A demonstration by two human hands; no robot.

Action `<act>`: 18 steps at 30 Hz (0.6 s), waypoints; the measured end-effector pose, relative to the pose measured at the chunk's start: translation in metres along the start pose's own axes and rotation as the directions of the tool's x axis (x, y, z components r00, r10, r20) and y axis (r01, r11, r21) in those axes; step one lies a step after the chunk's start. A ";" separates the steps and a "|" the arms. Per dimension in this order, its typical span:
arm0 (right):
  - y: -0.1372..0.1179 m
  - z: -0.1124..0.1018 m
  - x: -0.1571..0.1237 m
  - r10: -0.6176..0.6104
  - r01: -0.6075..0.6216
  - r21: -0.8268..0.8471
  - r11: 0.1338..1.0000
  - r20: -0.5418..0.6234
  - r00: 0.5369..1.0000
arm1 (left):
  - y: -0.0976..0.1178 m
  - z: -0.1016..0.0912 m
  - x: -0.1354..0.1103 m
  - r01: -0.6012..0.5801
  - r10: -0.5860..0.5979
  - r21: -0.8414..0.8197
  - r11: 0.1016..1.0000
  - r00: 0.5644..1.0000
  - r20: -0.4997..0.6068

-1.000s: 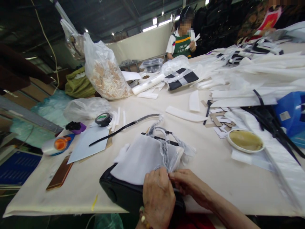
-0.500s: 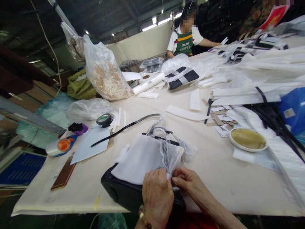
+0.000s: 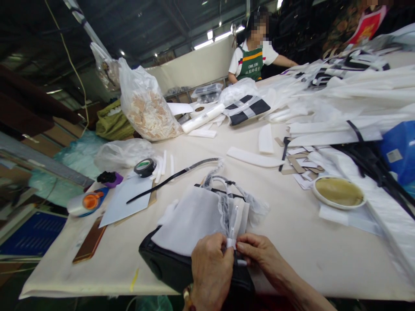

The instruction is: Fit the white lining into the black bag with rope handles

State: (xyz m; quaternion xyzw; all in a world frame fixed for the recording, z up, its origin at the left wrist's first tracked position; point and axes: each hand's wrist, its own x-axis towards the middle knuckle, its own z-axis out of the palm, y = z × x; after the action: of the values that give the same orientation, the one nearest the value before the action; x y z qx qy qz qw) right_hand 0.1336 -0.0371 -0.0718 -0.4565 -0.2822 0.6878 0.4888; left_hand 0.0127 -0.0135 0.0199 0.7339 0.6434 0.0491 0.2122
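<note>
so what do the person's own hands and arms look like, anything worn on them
Both hands are bare, with no gloves and no rings that show. The left hand has a beaded bracelet at the wrist, with pale and dark round beads, partly cut off by the bottom edge of the picture. The right hand leads into a bare forearm; no sleeve, watch or band shows on it.

My own body, as showing from the head view: left hand (image 3: 210,270), bare, no glove, no ring that I am seeing; a beaded bracelet (image 3: 187,298) with pale and dark beads is sitting at its wrist. Right hand (image 3: 259,255), bare, forearm unsleeved. Fingers (image 3: 241,247) are showing short, unpainted nails. Something red is showing beneath my arms.
</note>
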 end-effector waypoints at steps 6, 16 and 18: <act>0.000 0.009 -0.003 -0.155 0.145 -0.156 0.977 -0.056 0.986 | 0.002 0.000 0.000 0.004 -0.004 0.043 0.999 1.000 0.002; 0.012 0.017 0.006 -0.211 0.199 -0.097 0.975 -0.135 0.968 | 0.003 0.005 -0.002 -0.018 0.019 0.068 0.998 1.000 -0.016; 0.010 0.017 0.008 -0.212 0.198 -0.107 0.974 -0.150 0.966 | 0.002 0.007 -0.002 -0.029 0.030 0.080 0.996 0.999 -0.016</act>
State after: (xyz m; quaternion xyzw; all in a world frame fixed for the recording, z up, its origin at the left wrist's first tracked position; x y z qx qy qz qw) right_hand 0.1136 -0.0328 -0.0759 -0.5005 -0.3186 0.5810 0.5571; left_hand 0.0169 -0.0177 0.0149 0.7507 0.6357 0.0328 0.1766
